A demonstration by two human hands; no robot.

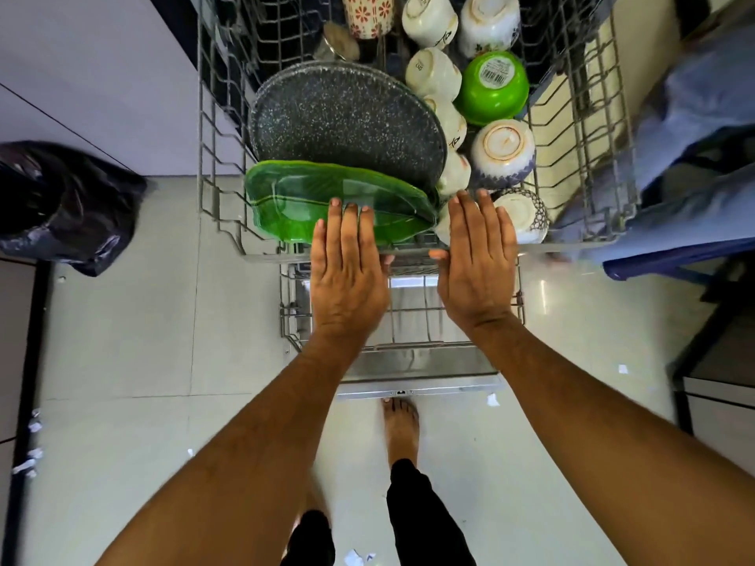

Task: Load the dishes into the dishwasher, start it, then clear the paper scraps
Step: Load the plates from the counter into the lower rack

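Note:
The upper dishwasher rack (pixel 206 128) is pulled out and full. It holds a green leaf-shaped plate (pixel 286 198), dark speckled plates (pixel 347 120), a green bowl (pixel 492 83), a patterned cup (pixel 367 14) and several white cups and bowls (pixel 502 151) upside down. My left hand (pixel 347 267) lies flat with straight fingers on the rack's front edge, fingertips against the green plate. My right hand (pixel 478 259) lies flat beside it on the same edge. The lower rack (pixel 408 316) and the open door (pixel 416 377) show beneath my hands.
A black bin bag (pixel 65 206) sits on the floor at the left. White paper scraps (pixel 492 400) lie scattered on the tiled floor, some at the left (pixel 30 443) and near my feet (pixel 355 557). Blue cloth (pixel 694 157) hangs at the right above dark furniture (pixel 715 361).

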